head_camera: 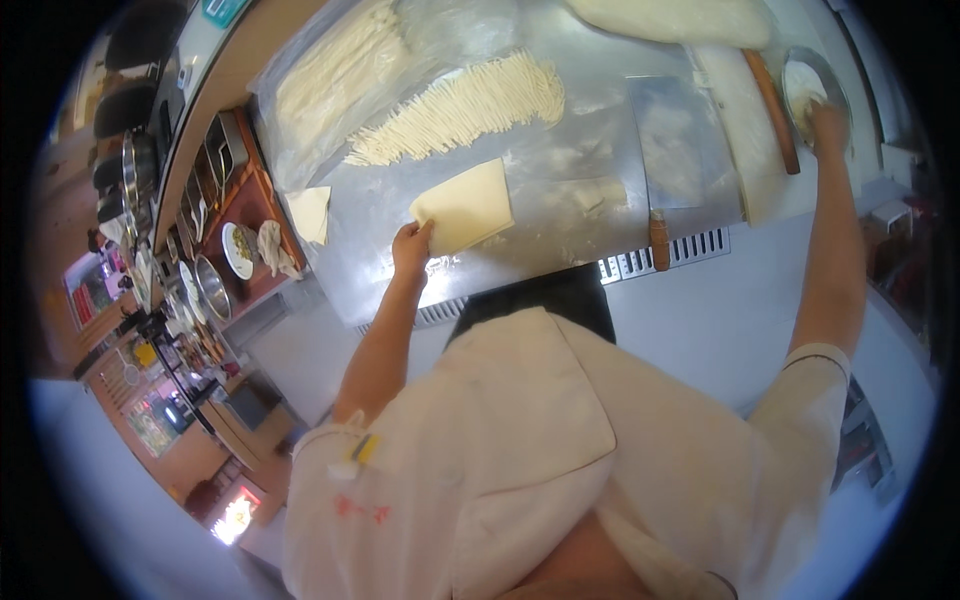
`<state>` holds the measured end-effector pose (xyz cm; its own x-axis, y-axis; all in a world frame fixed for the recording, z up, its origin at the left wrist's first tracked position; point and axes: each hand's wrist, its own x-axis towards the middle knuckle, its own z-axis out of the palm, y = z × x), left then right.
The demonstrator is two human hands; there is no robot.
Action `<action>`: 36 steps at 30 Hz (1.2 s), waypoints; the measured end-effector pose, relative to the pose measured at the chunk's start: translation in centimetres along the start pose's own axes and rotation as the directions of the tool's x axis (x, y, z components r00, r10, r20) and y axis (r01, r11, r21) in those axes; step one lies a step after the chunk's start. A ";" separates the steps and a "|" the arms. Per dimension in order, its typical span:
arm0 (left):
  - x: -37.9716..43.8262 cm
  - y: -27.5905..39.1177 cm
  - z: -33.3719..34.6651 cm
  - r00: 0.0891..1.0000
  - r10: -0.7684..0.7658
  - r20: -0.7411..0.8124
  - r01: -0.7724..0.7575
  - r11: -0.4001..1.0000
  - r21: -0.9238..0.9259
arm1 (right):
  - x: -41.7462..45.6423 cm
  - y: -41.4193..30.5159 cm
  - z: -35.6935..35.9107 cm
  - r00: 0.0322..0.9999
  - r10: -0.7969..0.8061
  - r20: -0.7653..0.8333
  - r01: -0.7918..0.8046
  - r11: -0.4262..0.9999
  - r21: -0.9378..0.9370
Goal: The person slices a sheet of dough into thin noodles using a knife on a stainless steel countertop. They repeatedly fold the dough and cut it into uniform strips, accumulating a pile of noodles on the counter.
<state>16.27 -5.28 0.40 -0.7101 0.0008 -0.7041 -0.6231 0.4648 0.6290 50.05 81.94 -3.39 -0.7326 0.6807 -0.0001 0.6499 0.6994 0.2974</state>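
Note:
My left hand point(412, 244) pinches the near left corner of a folded sheet of pale dough point(469, 206), thumb on top. The sheet lies on a steel worktop point(555, 161). Far to the right, my right hand point(826, 127) reaches into a metal bowl point(836, 82) of white flour point(802, 79); its fingertips are hidden there. Behind the sheet spreads a row of cut noodles point(465, 109). A smaller dough piece point(311, 214) rests at the worktop's left edge. Between my hands lies a wide rectangular blade point(667, 142) with a wooden handle point(659, 244), dusted with flour.
Plastic film covers a dough slab point(337, 75) at the back left. A large dough mass point(675, 19) sits at the back right. A wooden rolling pin point(772, 112) lies beside the flour bowl. Left of the worktop are a steel bowl point(213, 287) and a crumpled cloth point(276, 250).

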 end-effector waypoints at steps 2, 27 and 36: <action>-0.1 -0.3 1.2 0.997 0.048 -0.053 -0.049 0.999 -0.003 | 0.0 1.3 -0.9 0.990 -0.134 0.035 0.138 0.972 -0.189; 1.9 -0.9 -4.9 0.861 0.091 0.501 -0.060 0.995 -0.079 | -27.4 -59.0 -25.5 0.998 -0.017 0.063 -0.057 0.245 0.968; 0.4 0.8 -4.5 0.867 0.048 0.496 -0.042 0.999 -0.023 | -30.2 -60.3 -23.2 0.857 -0.515 -0.015 0.429 0.698 0.573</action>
<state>13.95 -8.91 2.12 -0.4833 0.4621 -0.7436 -0.6000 0.4436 0.6657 28.28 14.09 0.86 -0.9656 0.2198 -0.1393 0.2551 0.9052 -0.3399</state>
